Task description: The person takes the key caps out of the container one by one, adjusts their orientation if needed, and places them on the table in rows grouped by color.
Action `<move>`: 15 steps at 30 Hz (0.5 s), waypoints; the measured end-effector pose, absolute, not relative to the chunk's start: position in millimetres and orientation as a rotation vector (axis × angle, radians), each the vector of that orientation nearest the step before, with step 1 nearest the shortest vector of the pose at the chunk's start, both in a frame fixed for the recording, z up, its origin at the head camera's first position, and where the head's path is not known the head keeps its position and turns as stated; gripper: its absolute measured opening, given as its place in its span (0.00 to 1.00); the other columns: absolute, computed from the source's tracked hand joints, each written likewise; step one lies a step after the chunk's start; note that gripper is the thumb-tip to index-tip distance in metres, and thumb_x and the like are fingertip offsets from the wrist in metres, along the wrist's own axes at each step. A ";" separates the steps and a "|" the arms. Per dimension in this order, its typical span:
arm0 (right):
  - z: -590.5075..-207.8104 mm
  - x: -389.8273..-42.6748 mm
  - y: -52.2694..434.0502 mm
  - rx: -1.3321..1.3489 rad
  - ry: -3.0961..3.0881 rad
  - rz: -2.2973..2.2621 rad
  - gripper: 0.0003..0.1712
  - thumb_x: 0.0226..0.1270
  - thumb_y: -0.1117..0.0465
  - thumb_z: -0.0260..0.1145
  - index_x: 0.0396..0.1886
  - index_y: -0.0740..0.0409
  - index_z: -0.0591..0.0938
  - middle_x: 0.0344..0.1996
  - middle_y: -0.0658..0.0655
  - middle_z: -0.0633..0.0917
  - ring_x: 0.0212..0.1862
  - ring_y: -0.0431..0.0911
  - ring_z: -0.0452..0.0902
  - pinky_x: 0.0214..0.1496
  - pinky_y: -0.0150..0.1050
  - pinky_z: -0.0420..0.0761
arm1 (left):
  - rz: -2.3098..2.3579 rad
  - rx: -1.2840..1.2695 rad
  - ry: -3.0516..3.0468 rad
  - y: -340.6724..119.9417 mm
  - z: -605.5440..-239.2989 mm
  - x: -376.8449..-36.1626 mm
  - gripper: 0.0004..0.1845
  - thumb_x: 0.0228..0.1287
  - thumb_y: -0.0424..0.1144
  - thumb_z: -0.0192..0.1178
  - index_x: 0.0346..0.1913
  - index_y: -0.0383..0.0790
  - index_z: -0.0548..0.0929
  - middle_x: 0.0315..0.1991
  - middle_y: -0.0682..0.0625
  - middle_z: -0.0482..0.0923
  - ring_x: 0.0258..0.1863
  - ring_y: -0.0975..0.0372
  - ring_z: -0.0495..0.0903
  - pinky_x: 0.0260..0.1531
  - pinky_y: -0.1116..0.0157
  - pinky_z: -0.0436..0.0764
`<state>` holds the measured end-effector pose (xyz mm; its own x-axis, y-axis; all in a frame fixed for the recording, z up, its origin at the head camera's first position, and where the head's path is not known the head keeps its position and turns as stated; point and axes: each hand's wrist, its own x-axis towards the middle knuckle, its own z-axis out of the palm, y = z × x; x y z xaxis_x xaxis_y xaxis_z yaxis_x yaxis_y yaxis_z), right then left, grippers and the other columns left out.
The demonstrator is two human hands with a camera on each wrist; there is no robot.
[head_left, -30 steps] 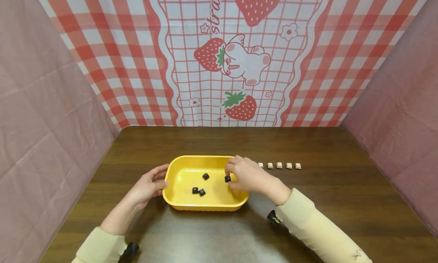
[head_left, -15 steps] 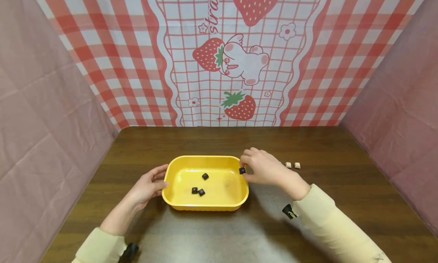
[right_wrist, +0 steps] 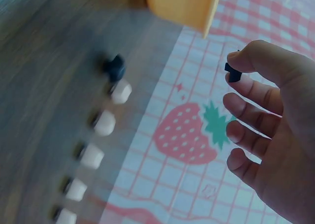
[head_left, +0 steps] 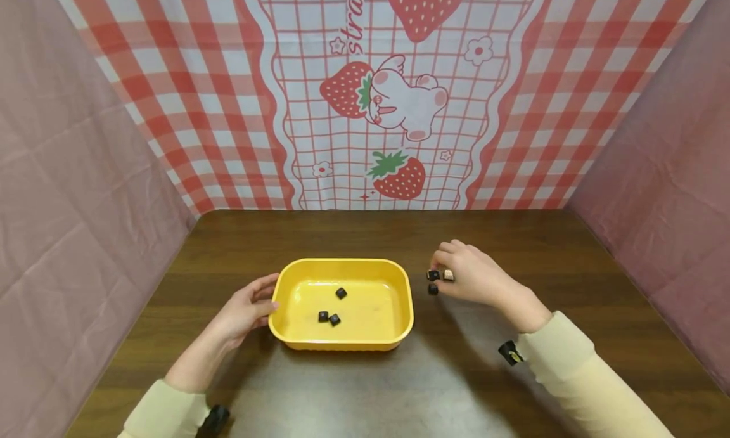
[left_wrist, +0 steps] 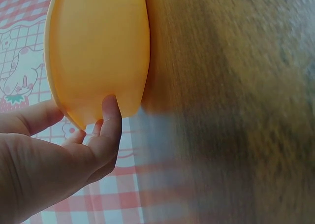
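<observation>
My left hand (head_left: 242,314) holds the left end of a yellow plastic bin (head_left: 341,346), thumb at the rim and fingers against the outer wall in the left wrist view. Several black keycaps (head_left: 341,293) lie inside the bin. Right of it, my right hand (head_left: 476,276) pinches one black keycap (right_wrist: 234,73) between thumb and index finger, above the table. Another black keycap (right_wrist: 115,69) lies on the table beside the near end of a row of white keycaps (right_wrist: 105,123). In the head view the hand hides most of that row, leaving one white keycap (head_left: 448,275) clearly visible.
The dark wooden table (head_left: 274,235) ends at a checked cloth backdrop (head_left: 228,140) with strawberry prints. Pink cloth walls (head_left: 656,172) stand on both sides. Black wrist devices (head_left: 509,353) show at both sleeves.
My right hand has lifted a black keycap out of the bin, carried it over the right rim and brought it to the row of white keycaps. The left hand has stayed at the bin.
</observation>
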<state>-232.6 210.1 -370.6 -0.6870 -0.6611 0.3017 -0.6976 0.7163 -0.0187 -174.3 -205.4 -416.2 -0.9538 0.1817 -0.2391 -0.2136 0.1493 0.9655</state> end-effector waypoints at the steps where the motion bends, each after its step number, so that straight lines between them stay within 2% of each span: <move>1: -372.5 -233.2 213.8 1.065 -2.644 0.189 0.14 0.42 0.57 0.75 0.29 0.51 0.80 0.28 0.48 0.76 0.33 0.43 0.69 0.34 0.41 0.72 | 1.873 -0.028 2.132 -205.5 -416.6 -174.4 0.33 0.66 0.25 0.50 0.72 0.33 0.53 0.66 0.30 0.58 0.53 0.52 0.75 0.39 0.64 0.81; 7: -383.3 -237.7 232.0 1.033 -2.652 0.205 0.13 0.41 0.59 0.74 0.29 0.53 0.81 0.28 0.49 0.77 0.32 0.43 0.69 0.33 0.41 0.72 | 1.886 -0.019 2.128 -206.1 -417.0 -174.9 0.33 0.65 0.24 0.50 0.72 0.33 0.53 0.66 0.29 0.58 0.50 0.55 0.76 0.38 0.63 0.81; 15: -399.6 -240.8 244.8 0.954 -2.769 0.219 0.13 0.44 0.59 0.75 0.29 0.53 0.80 0.29 0.49 0.77 0.33 0.44 0.71 0.32 0.40 0.73 | 1.889 -0.007 2.122 -205.2 -416.2 -174.1 0.33 0.66 0.25 0.50 0.72 0.32 0.52 0.66 0.29 0.58 0.44 0.60 0.77 0.37 0.63 0.80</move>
<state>-240.8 244.8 -399.6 -0.7706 -0.5907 0.2394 -0.6210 0.7804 -0.0733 -174.1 -205.2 -416.2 -0.9553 0.1930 -0.2238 -0.2000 0.1355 0.9704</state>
